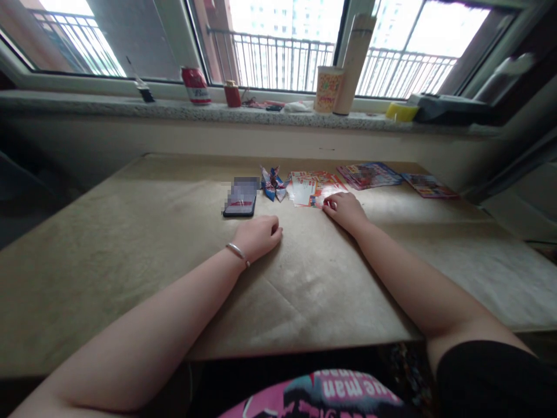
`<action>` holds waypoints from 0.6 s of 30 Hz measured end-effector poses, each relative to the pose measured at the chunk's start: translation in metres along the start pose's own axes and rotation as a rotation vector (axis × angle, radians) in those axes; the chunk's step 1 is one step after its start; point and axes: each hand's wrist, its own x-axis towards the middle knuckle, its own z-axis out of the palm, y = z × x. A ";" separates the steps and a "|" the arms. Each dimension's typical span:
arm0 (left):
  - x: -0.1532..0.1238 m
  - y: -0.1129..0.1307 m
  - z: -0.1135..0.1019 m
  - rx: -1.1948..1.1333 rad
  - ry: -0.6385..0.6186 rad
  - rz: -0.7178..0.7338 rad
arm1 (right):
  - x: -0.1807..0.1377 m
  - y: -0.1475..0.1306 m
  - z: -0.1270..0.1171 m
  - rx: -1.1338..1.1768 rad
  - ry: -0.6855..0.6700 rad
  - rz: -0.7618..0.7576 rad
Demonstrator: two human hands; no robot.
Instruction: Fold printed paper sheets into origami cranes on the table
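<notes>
My left hand rests on the table in a loose fist, with a silver bangle on the wrist; no object shows in it. Just beyond it lies a phone, its screen partly blurred out. My right hand is curled at the near edge of some orange and white printed cards. Its fingertips touch or nearly touch them, and whatever they may hold is hidden. Between phone and cards sits a folded paper shape in blue, white and red, with pointed tips.
Colourful printed booklets lie at the back right, with another booklet beside them. On the windowsill stand a red can, a small red jar, a patterned paper cup, a tall tube and a yellow tape roll.
</notes>
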 end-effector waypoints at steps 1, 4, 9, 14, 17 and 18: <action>0.000 0.000 0.000 -0.001 0.001 0.002 | -0.001 -0.001 -0.001 -0.014 0.018 -0.006; -0.001 0.001 -0.002 -0.010 0.002 -0.004 | -0.008 -0.008 -0.008 -0.089 0.037 -0.093; -0.001 0.002 -0.003 -0.101 0.016 -0.013 | -0.028 -0.034 -0.020 -0.102 -0.016 -0.303; 0.000 0.003 0.001 -0.121 0.127 0.110 | -0.050 -0.055 -0.026 0.047 -0.057 -0.465; 0.001 0.004 0.007 -0.075 0.114 0.206 | -0.059 -0.060 -0.024 0.125 -0.077 -0.512; 0.002 0.003 0.009 -0.061 0.088 0.226 | -0.061 -0.060 -0.022 0.153 -0.075 -0.517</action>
